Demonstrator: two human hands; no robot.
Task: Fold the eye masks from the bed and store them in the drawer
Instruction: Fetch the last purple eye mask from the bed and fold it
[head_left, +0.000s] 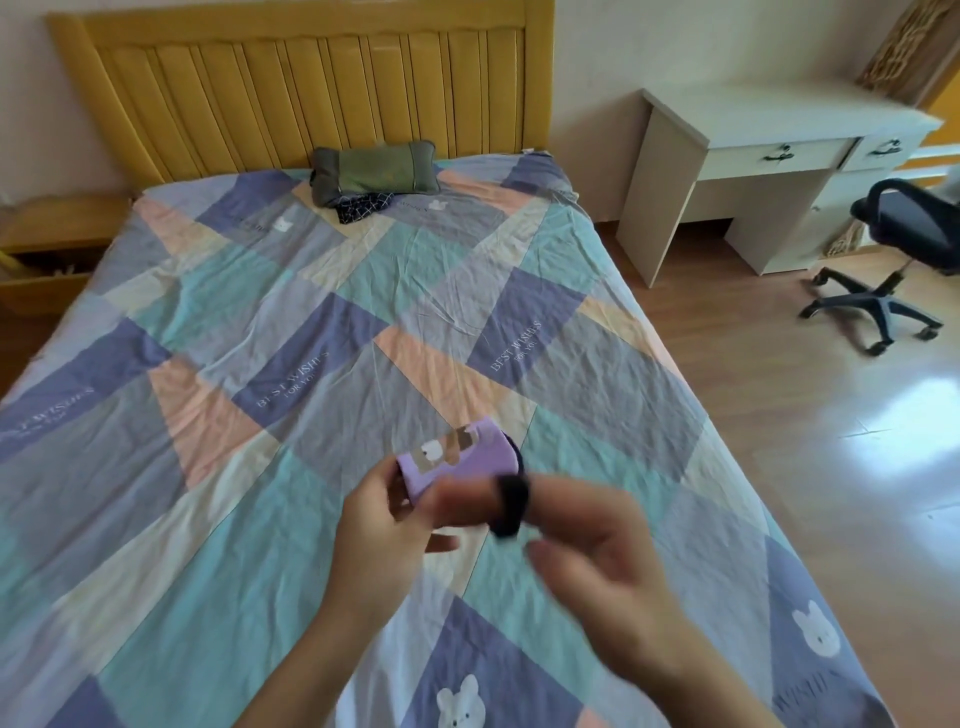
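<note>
- While both hands work above its near end, the bed (291, 322) fills most of the view, covered by a patchwork sheet of blue, teal, peach and grey panels.
- Several dark blue panels carry white lettering that reads "BEST WISHES FOR YOU"; white bear faces are printed on others near the bottom edge.
- Behind the bed stands a yellow wooden headboard (311, 83), with a white desk (769, 135) and its two handled drawers to the right.
- A black swivel chair (904, 244) sits on the wooden floor just beside the desk.
- A green pillow (374, 169) lies at the head of the bed, touching a dark patterned cloth (363, 205) in front of it.
- The left hand (384, 525) grips the lower left edge of a folded purple eye mask (457, 457) printed with cartoon bears, held above the sheet.
- The right hand (587, 535), motion-blurred, has the mask's black strap (511, 504) looped over a finger.
- No writing can be read on the mask.
</note>
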